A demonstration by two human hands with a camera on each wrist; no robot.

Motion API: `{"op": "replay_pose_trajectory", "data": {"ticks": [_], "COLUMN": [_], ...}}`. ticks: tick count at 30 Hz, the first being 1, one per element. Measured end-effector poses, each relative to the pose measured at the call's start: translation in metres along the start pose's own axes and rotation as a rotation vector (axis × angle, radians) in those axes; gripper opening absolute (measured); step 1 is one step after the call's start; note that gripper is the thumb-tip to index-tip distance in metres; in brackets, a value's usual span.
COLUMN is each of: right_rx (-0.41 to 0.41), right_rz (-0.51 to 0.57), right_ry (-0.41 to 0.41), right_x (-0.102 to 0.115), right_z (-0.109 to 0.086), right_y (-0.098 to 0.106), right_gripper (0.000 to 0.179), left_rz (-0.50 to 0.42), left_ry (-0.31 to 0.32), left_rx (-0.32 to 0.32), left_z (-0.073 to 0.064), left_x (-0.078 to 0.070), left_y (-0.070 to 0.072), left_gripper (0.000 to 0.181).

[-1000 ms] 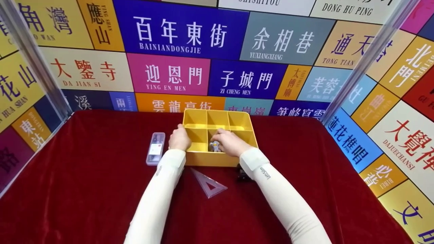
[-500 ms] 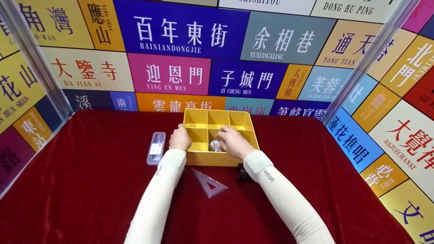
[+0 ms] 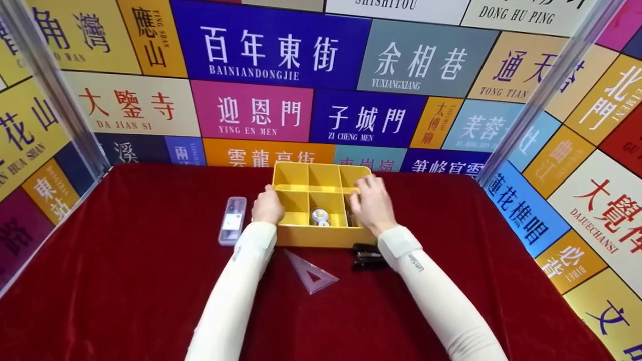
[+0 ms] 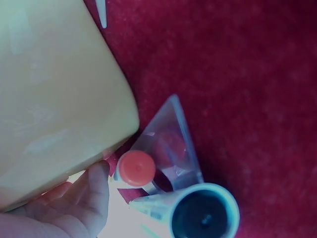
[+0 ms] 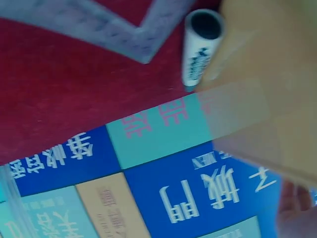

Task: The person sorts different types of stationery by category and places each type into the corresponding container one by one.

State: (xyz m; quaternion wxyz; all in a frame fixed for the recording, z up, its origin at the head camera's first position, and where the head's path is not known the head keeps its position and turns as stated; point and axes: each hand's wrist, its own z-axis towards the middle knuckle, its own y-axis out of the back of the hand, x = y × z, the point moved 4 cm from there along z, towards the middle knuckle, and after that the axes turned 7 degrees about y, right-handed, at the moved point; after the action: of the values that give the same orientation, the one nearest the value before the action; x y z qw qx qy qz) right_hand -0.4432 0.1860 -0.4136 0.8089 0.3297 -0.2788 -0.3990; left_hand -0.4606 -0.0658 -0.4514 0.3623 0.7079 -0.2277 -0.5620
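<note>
Left hand (image 3: 267, 206) grips the yellow plastic box (image 3: 316, 238); loose right hand (image 3: 375, 206) has, at six o'clock, a long black stapler (image 3: 367, 254).

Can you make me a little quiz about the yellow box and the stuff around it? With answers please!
1. How many compartments does the yellow box have?
2. True or false: the clear triangle ruler lies on the red cloth, outside the box.
3. The round white thing is in which compartment? A) back right B) front middle C) front left

Key: 1. Six. 2. True. 3. B.
</note>
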Motion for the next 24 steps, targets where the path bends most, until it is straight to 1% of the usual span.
{"op": "replay_pose_trajectory", "data": {"ticks": [4, 6, 8, 10, 12, 14, 16, 18, 20, 24], "right_rx": [-0.057, -0.047, 0.017, 0.116, 0.205, 0.279, 0.333, 0.365, 0.392, 0.447], "right_rz": [0.012, 0.022, 0.028, 0.033, 0.032, 0.014, 0.007, 0.001, -0.002, 0.006], "right_ry": [-0.124, -0.199, -0.290, -0.378, -0.441, -0.469, -0.489, -0.499, -0.505, -0.525], "right_x": [-0.019, -0.028, -0.035, -0.040, -0.043, -0.044, -0.044, -0.043, -0.043, -0.044], "right_z": [-0.001, -0.004, -0.008, -0.013, -0.017, -0.017, -0.017, -0.016, -0.015, -0.015], "right_y": [0.004, 0.004, 0.001, -0.002, -0.005, -0.007, -0.008, -0.009, -0.010, -0.012], "right_gripper": [0.027, 0.033, 0.041, 0.049, 0.052, 0.052, 0.048, 0.043, 0.042, 0.051], "left_rz": [-0.005, -0.006, -0.006, -0.001, 0.006, 0.003, 0.000, -0.004, -0.006, -0.015], "left_ry": [-0.001, -0.001, 0.001, 0.001, -0.003, -0.005, -0.006, -0.004, -0.002, -0.015], "left_rx": [-0.006, -0.009, -0.006, 0.001, 0.006, 0.003, -0.002, -0.005, -0.008, -0.024], "left_z": [0.000, 0.000, 0.000, 0.000, 0.000, 0.000, 0.000, 0.000, -0.001, -0.001], "left_x": [0.000, 0.000, 0.000, 0.000, 0.000, 0.000, 0.000, 0.000, 0.001, 0.000], "left_y": [0.003, 0.002, 0.001, -0.001, -0.002, -0.002, -0.002, -0.001, 0.000, 0.001], "left_gripper": [0.043, 0.041, 0.039, 0.039, 0.040, 0.041, 0.042, 0.042, 0.043, 0.041]}}
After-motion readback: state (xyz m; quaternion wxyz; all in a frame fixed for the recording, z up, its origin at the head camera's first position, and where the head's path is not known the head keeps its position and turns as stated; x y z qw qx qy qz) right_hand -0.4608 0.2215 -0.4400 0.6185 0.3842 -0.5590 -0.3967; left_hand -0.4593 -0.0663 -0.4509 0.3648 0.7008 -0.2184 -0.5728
